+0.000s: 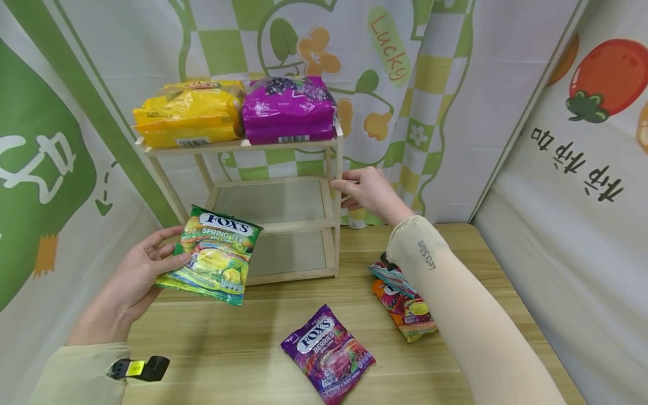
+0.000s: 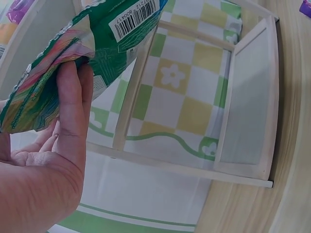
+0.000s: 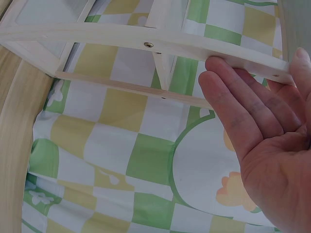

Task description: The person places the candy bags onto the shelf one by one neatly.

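Note:
In the head view my left hand (image 1: pixel 134 275) pinches a green FOX'S Spring Tea candy bag (image 1: pixel 215 256) at its left edge, thumb on the front. The bag is tilted in the air before a small wooden shelf rack (image 1: pixel 336 225). The left wrist view shows fingers (image 2: pixel 73 107) pressed into the bag's back, beside its barcode. My right hand (image 1: pixel 372 194) holds the rack's right front post between thumb and fingers. Seen from the right wrist, those fingers (image 3: pixel 233 107) lie along the post (image 3: pixel 194 48), fairly straight, with the thumb across from them.
A yellow bag (image 1: pixel 192 115) and a purple bag (image 1: pixel 288 109) sit on the rack's top shelf. On the wooden table (image 1: pixel 228 349) lie a purple FOX'S Berries bag (image 1: pixel 329 354) and, partly behind the right sleeve, an orange bag (image 1: pixel 405 309) with a blue one (image 1: pixel 392 277). Printed curtains surround the table.

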A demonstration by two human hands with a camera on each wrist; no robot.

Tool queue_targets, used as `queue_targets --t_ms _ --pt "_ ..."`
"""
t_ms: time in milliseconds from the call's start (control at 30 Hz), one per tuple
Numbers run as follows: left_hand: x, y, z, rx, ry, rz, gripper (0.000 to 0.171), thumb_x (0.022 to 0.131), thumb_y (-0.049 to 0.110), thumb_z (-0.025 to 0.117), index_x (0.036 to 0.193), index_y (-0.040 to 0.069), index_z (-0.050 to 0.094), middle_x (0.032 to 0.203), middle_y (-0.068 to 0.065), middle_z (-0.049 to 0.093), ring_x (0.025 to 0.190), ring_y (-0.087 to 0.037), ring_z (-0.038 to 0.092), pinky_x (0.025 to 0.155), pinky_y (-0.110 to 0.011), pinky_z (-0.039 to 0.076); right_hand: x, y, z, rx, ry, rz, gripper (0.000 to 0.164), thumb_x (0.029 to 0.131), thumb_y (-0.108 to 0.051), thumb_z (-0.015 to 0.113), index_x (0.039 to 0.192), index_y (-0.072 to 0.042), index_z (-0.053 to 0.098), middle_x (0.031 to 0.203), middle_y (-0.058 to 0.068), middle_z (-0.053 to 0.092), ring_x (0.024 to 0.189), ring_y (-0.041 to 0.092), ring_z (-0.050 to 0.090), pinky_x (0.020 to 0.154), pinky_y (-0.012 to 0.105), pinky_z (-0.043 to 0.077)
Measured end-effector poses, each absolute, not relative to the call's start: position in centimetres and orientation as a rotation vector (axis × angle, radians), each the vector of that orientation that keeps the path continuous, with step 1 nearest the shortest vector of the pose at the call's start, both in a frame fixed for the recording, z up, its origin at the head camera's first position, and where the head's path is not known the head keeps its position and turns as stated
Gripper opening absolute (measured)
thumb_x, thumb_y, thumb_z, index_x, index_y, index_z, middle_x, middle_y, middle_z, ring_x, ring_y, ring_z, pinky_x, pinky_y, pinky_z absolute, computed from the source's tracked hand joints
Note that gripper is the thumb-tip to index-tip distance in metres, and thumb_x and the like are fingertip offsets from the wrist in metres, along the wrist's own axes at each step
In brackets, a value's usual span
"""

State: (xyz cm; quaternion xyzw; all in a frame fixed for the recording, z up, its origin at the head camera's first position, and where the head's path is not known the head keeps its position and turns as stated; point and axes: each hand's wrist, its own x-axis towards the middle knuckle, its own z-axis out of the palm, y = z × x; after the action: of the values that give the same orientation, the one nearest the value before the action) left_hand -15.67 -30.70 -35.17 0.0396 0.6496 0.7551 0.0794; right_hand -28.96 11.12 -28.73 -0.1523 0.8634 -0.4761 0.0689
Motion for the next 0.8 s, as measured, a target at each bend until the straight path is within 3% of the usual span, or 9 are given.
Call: queue_targets --t_ms 800 --pt "-16.21 -30.43 -36.06 0.052 1.770 2.417 0.047 0.102 -0.003 0.057 0.138 0.020 0.039 0.113 0.002 0.074 0.093 -0.018 0.074 0.077 -0.030 0.064 -28.78 11.13 -28.66 -0.462 2.599 -1.439 0.052 0.102 -0.040 0.063 0.143 -0.007 0.059 0.140 0.014 0.063 0.095 0.022 0.074 0.082 0.034 0.064"
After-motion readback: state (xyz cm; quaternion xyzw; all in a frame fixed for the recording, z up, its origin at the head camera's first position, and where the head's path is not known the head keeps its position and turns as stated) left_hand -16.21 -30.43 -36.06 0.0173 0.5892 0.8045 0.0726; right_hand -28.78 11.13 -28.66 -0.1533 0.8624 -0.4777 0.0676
